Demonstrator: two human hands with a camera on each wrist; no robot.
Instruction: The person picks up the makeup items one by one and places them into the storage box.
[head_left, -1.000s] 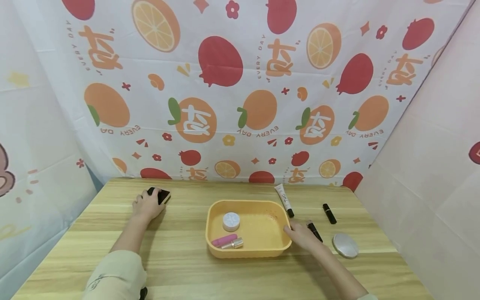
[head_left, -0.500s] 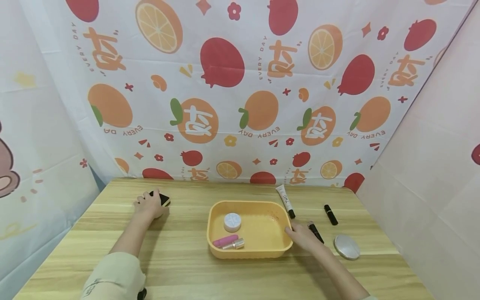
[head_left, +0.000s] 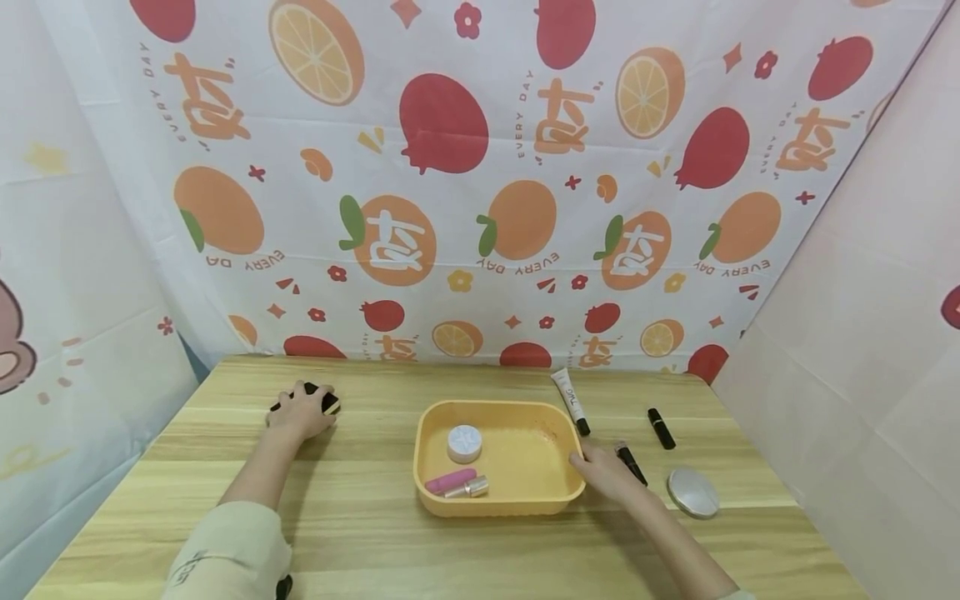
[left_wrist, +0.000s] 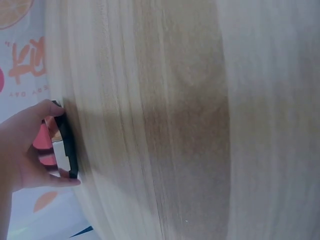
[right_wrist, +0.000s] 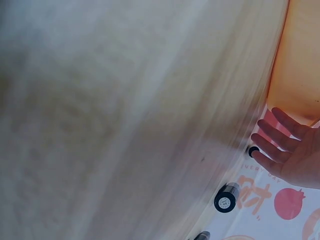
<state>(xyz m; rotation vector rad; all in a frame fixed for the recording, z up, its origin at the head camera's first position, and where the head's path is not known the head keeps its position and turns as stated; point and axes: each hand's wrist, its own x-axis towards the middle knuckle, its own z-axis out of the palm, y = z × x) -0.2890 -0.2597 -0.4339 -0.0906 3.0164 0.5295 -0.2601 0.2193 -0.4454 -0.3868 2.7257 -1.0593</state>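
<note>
At the back left of the table, my left hand (head_left: 298, 414) spans a flat black case (head_left: 330, 403) with a pale edge, partly hidden under the fingers. In the left wrist view the thumb and a finger grip this black case (left_wrist: 67, 142) at its two ends. My right hand (head_left: 606, 473) is at the right wall of a yellow basket (head_left: 498, 507), its thumb over the rim. From the right wrist view, the fingers (right_wrist: 280, 137) look straight and spread beside the basket. Inside it lie a round pale box (head_left: 464, 444), a pink tube (head_left: 451, 480) and a silver-capped tube (head_left: 468, 487).
Right of the basket are a white tube with a black cap (head_left: 571, 402), a black-handled brush-like item (head_left: 632, 464), a black lipstick-like tube (head_left: 661, 428) and a round silver compact (head_left: 693, 492). A fruit-printed cloth (head_left: 450, 283) hangs behind the table.
My left fingers have spread further over the black case and settled around it, covering more of its left part. The right hand and the basket stay in place.
</note>
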